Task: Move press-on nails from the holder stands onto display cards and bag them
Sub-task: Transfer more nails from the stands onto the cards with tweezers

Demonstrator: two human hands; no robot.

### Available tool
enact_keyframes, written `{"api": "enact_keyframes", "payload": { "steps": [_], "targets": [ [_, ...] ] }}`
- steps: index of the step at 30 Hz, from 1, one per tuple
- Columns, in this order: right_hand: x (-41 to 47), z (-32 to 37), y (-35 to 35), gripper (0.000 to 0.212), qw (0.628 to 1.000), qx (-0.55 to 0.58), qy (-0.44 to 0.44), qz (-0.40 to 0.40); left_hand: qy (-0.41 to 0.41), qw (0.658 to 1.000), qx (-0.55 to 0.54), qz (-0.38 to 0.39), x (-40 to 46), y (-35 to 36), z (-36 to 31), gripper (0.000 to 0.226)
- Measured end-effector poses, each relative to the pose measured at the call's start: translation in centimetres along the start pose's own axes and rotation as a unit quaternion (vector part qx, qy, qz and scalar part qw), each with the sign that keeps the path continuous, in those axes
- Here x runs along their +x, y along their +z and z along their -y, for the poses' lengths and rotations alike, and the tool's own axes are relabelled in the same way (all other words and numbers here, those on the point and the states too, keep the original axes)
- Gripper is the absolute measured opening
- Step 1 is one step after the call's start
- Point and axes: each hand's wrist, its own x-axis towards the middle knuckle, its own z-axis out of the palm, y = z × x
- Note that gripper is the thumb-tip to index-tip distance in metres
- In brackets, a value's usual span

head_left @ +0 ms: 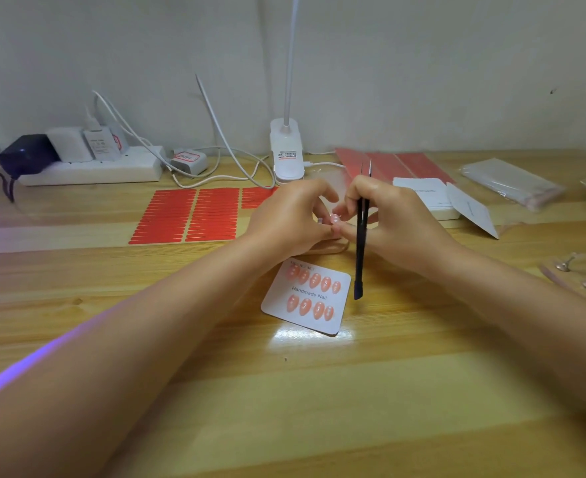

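Above a card (307, 298) reading "Handmade Nail", the left hand (286, 219) pinches a nail (335, 219) while the right hand (393, 219) grips tweezers (360, 243).

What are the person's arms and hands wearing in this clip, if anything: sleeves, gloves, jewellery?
Nothing is worn as far as the frame shows. Both forearms are bare, with no sleeves in view. The left hand and right hand have no gloves, and no rings, watch or bracelets are visible.

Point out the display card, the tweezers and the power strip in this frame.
display card (308, 297): head view, on the printed text at the card's middle.
tweezers (359, 257): head view, on the black shaft below the right hand.
power strip (112, 169): head view, on its white top face.
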Motion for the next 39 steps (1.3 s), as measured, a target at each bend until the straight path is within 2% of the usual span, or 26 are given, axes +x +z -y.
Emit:
{"api": "enact_keyframes", "payload": {
  "steps": [5,11,15,18,21,26,28,30,32,34,36,39],
  "targets": [
    [0.1,-0.7,0.2,0.029,0.999,-0.022,-0.039,0.002,-0.001,1.000,0.009,0.002,0.1,-0.1,-0.2,0.028],
    [0.3,-0.8,0.3,0.035,0.999,-0.008,-0.036,-0.001,-0.016,1.000,-0.003,0.011,0.2,-0.1,-0.5,0.029],
    [0.7,-0.8,0.2,0.040,0.999,0.021,0.009,-0.030,-0.021,1.000,-0.005,0.010,0.1,-0.1,-0.7,0.031],
    [1.1,-0.9,0.4,0.037,0.992,0.085,0.083,-0.039,-0.019,1.000,-0.001,0.010,0.1,-0.2,-0.7,0.031],
    [1.1,-1.0,0.1,0.037,0.977,0.138,0.141,-0.082,-0.015,1.000,0.009,0.006,0.1,-0.2,-0.6,0.030],
    [0.4,-0.7,-0.4,0.034,0.966,0.178,0.145,-0.115,-0.007,0.998,0.030,0.045,-0.1,-0.9,-1.1,0.036],
    [-0.1,-0.2,-0.5,0.032,0.966,0.181,0.138,-0.123,0.009,0.997,0.047,0.067,-0.5,-1.5,-1.4,0.046],
    [-0.7,0.4,-0.6,0.031,0.966,0.186,0.124,-0.128,0.041,0.994,0.085,0.047,-1.2,-2.3,-1.4,0.051],
    [-1.3,0.9,-0.5,0.029,0.966,0.194,0.112,-0.131,0.094,0.989,0.113,-0.012,-2.3,-3.4,-1.3,0.045],
    [-1.9,1.5,-0.4,0.029,0.965,0.202,0.104,-0.128,0.158,0.982,0.091,-0.047,-3.8,-4.6,-1.1,0.033],
    [-2.4,2.0,-0.2,0.028,0.965,0.212,0.098,-0.122,0.192,0.978,0.070,-0.030,-5.5,-5.4,-0.5,0.026],
    [-2.8,2.7,0.3,0.027,0.965,0.217,0.094,-0.111,0.180,0.982,0.052,0.033,-7.8,-5.5,0.9,0.025]
  ]
}}
